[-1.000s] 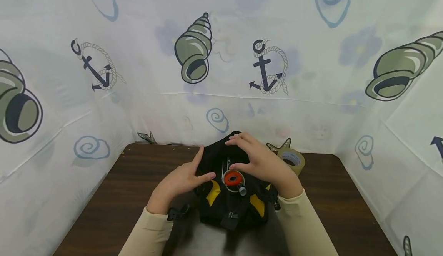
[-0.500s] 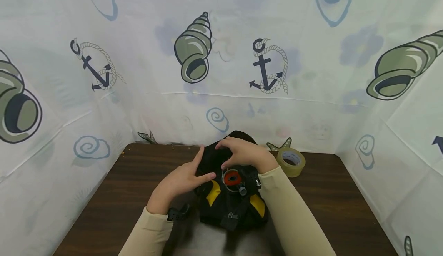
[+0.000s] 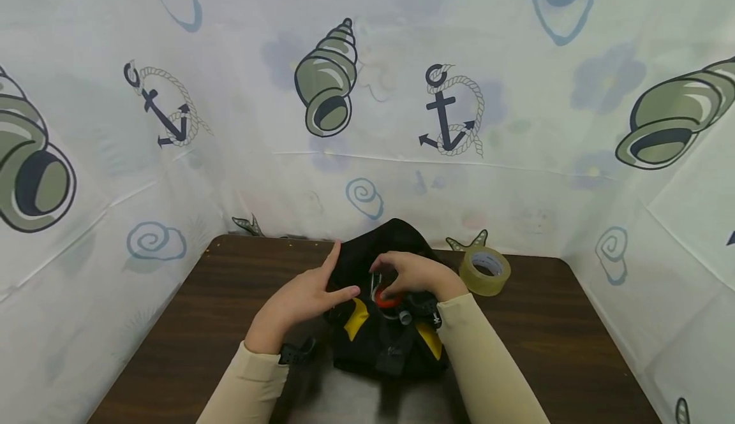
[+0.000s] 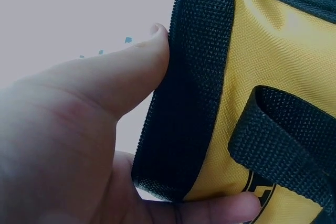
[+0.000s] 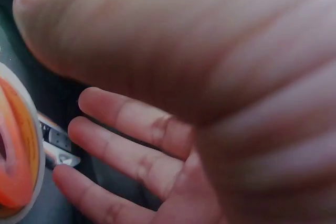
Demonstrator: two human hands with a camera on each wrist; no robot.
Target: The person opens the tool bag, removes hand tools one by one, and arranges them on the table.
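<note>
A black and yellow tool bag [image 3: 396, 239] stands with its top open. My left hand [image 3: 298, 303] steadies its left side; in the left wrist view the straight thumb touches the zipper edge and a finger lies along the yellow panel [image 4: 283, 40]. Over the bag's mouth is my right hand [image 3: 422, 275], its thumb at an orange ring-shaped item [image 3: 386, 299] with a pale round rim. Beside that item are slim silver metal pieces [image 5: 59, 141]. The right wrist view shows the fingers [image 5: 126, 153] extended, with nothing seen between them. Deeper contents are hidden.
A roll of clear packing tape [image 3: 485, 271] stands on the brown table [image 3: 551, 322], right of the bag. A black buckle strap [image 3: 298, 351] lies by the left wrist. A white shell-print curtain [image 3: 390, 111] hangs behind and at both sides.
My right hand moved left across the bag's mouth, then lowered to the orange item. The left hand stays at the bag's left side.
</note>
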